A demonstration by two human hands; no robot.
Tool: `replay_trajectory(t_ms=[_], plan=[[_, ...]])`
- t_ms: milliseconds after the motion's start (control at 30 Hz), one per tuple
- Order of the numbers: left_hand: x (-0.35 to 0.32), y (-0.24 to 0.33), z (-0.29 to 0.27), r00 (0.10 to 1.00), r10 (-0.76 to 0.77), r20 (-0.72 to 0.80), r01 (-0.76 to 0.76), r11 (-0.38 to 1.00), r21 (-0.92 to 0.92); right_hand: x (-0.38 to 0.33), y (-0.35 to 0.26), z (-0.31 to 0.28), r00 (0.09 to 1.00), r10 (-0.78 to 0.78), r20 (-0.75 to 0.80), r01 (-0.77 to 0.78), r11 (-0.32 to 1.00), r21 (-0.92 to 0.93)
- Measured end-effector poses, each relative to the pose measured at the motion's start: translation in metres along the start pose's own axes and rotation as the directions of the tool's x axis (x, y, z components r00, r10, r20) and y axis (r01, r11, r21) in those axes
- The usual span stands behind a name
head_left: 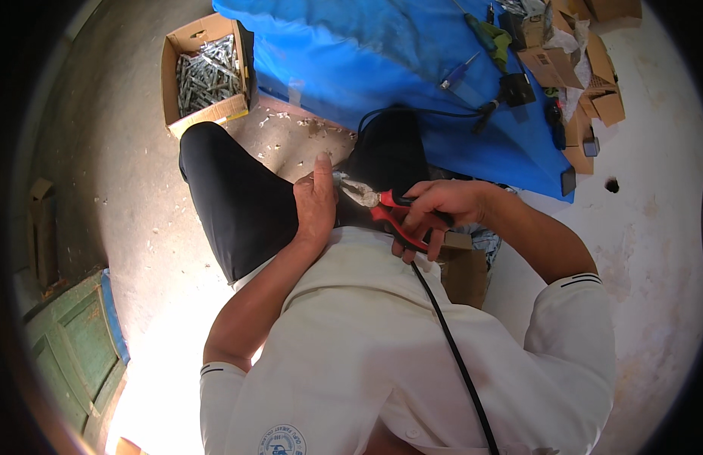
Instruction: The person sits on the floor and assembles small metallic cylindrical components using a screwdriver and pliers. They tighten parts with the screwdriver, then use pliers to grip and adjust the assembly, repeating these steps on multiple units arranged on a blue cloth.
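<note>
My right hand (442, 208) is wrapped round the red and black handles of a pair of pliers (391, 211). The handles stand apart, and the metal jaws point left, toward my left hand (316, 199). That hand is closed above my lap with its thumb raised. A small pale, shiny piece (339, 177) shows between its fingers and the plier tips; its kind cannot be made out. Most of the left fingers are hidden behind the palm. Whether the jaws grip the piece is too small to tell.
A cardboard box (169, 83) of slim metal pieces stands at far left. On the blue-covered surface (328, 53) lie a blue-handled screwdriver (457, 72), a black cable (435, 112) and dark tools. Torn cartons (552, 64) sit at far right. A black cord (457, 356) crosses my shirt.
</note>
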State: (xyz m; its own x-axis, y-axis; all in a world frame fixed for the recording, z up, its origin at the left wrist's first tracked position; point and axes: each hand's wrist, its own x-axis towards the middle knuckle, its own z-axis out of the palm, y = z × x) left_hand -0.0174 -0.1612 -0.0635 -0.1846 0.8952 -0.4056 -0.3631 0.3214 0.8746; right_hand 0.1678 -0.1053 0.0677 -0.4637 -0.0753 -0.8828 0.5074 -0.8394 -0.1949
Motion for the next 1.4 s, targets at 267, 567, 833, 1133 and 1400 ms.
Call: replay_trajectory(t_ms=[267, 567, 833, 1133, 1400], plan=[[0.001, -0.004, -0.002, 0.999, -0.031, -0.018, 0.030, 0.999, -0.014, 0.005, 0.007, 0.003, 1.000, -0.011, -0.005, 0.011, 0.999, 0.037], [0.000, -0.004, -0.003, 0.997, -0.066, -0.032, 0.066, 0.998, -0.001, 0.018, 0.025, 0.008, 0.997, -0.059, -0.041, 0.058, 0.998, -0.038], [-0.002, -0.003, -0.001, 0.991, -0.120, -0.063, 0.121, 0.992, 0.021, 0.024, 0.030, 0.014, 0.988, -0.083, -0.134, 0.062, 0.986, -0.153], [-0.006, 0.000, -0.005, 0.988, -0.155, -0.019, 0.156, 0.986, 0.067, 0.022, 0.025, 0.025, 0.953, -0.131, -0.272, 0.033, 0.941, -0.336], [-0.016, 0.053, 0.024, 0.992, 0.101, 0.070, -0.096, 0.993, -0.068, 0.024, 0.031, 0.025, 0.900, -0.253, -0.355, -0.046, 0.755, -0.654]])
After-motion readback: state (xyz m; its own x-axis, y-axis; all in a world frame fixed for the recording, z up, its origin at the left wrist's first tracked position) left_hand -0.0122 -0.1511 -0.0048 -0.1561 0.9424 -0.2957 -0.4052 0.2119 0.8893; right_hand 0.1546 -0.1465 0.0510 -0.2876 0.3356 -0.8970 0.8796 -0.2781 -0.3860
